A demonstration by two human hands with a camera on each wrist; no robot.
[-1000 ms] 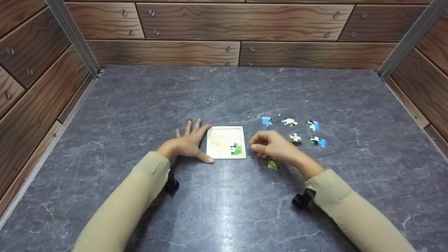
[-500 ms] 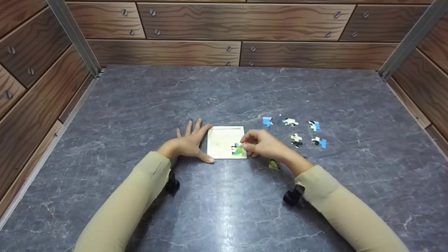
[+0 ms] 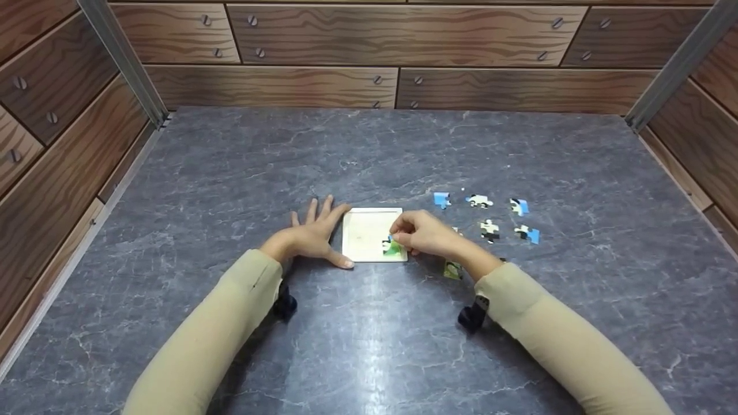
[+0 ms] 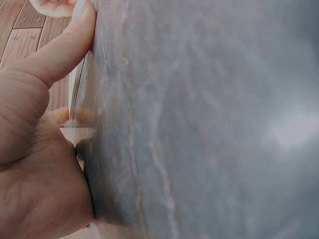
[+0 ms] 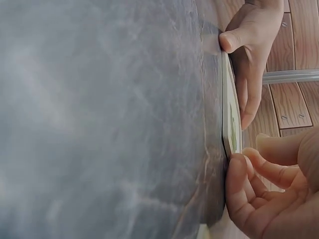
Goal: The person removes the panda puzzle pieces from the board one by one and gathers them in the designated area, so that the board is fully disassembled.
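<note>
A square wooden puzzle tray [image 3: 362,226] lies flat on the dark table, with one green, white and blue jigsaw piece [image 3: 390,248] in its near right corner. My left hand [image 3: 308,237] rests spread against the tray's left side, thumb at the near corner; the left wrist view shows this thumb [image 4: 62,52] low by the table. Over the tray's right edge, my right hand [image 3: 424,232] has bent fingers at the piece. In the right wrist view the right thumb [image 5: 279,148] stands slightly apart from the forefinger. Whether they pinch the piece is hidden.
Several loose jigsaw pieces lie to the right, among them a blue piece [image 3: 442,199], a white and black piece [image 3: 489,230] and a green piece [image 3: 452,270] near the right forearm. Wood-patterned walls [image 3: 369,37] enclose the table [image 3: 277,155].
My right hand has moved left from beside the tray to over its right edge, up to the green, white and blue piece. The left hand and tray have stayed put.
</note>
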